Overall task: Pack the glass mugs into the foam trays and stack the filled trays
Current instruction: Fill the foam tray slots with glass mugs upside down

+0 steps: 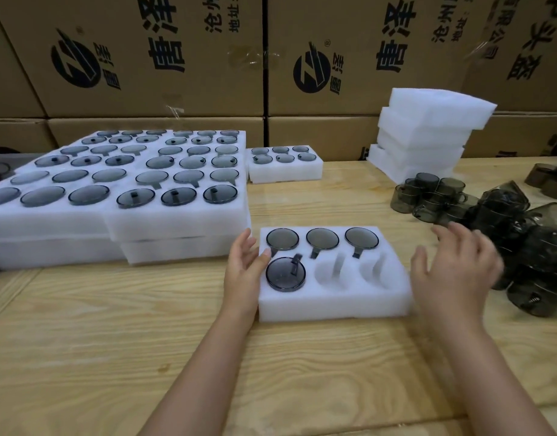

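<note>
Filled trays (176,225) are stacked at the left edge of the bench (113,341), the foam tray (334,306) holds four mugs (285,273) of six, and the left hand (244,265) and right hand (453,265) are open and empty.

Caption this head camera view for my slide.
Left hand and right hand flank a foam tray with four mugs, two pockets empty.

The near tray (334,305) has six pockets (329,275): four hold mugs (285,273), two are empty. The far tray (285,174) holds six. The left stack (113,223) shows thirty-six mugs on top, in at least two layers. Four or five spare trays (428,129) are piled at right; the loose mugs (434,196) there are too heaped to count.
</note>
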Demonstrator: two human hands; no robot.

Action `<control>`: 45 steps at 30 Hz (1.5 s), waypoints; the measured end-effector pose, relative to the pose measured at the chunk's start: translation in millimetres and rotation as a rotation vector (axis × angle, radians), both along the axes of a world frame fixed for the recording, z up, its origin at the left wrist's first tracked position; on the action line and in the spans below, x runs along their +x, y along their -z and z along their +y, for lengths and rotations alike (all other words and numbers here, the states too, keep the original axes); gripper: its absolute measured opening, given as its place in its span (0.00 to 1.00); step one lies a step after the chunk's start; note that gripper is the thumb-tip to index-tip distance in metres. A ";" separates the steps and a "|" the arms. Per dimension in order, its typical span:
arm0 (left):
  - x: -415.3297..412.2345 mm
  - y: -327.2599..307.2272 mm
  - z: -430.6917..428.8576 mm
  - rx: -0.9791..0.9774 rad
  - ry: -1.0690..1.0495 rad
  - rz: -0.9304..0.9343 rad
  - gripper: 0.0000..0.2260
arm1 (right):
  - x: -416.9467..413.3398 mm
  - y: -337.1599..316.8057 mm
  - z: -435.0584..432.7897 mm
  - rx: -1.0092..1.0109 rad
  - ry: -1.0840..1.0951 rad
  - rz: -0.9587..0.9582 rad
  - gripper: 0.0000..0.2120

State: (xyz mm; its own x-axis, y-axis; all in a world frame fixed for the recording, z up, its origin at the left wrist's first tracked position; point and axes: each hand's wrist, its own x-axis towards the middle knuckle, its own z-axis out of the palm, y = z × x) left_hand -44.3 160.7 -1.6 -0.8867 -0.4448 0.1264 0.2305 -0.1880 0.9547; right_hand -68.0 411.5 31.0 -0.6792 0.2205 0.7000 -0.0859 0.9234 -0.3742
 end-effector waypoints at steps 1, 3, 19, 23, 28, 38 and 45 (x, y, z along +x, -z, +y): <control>-0.2 0.0 0.0 0.007 -0.022 0.008 0.19 | -2.6 2.0 11.6 0.005 0.047 -0.003 0.21; -1.3 -0.3 0.1 0.032 -0.055 0.025 0.17 | -6.9 4.9 28.0 -0.009 0.099 -0.008 0.22; -2.9 -2.9 -5.4 0.160 0.007 0.004 0.12 | -96.9 -48.8 88.5 0.403 0.418 -0.588 0.21; -2.3 -4.2 -5.0 0.167 0.018 -0.002 0.12 | -100.6 -49.7 93.0 0.492 0.437 -0.667 0.19; -2.7 -5.3 -4.5 0.174 0.015 0.000 0.11 | -105.6 -55.0 97.2 0.542 0.427 -0.670 0.14; 0.4 -8.0 -2.0 0.181 0.008 -0.007 0.11 | -79.4 -66.6 61.6 0.364 0.309 -0.437 0.14; 2.6 -11.3 -2.2 0.153 -0.001 0.006 0.10 | -15.3 -42.5 -24.8 -0.218 -0.334 -0.015 0.07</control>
State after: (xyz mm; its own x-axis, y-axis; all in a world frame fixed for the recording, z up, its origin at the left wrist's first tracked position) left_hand -41.7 158.4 9.7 -0.8856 -0.4603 0.0619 0.2360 -0.3313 0.9135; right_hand -83.3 386.7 73.5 -0.7483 0.1280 0.6509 -0.3615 0.7440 -0.5619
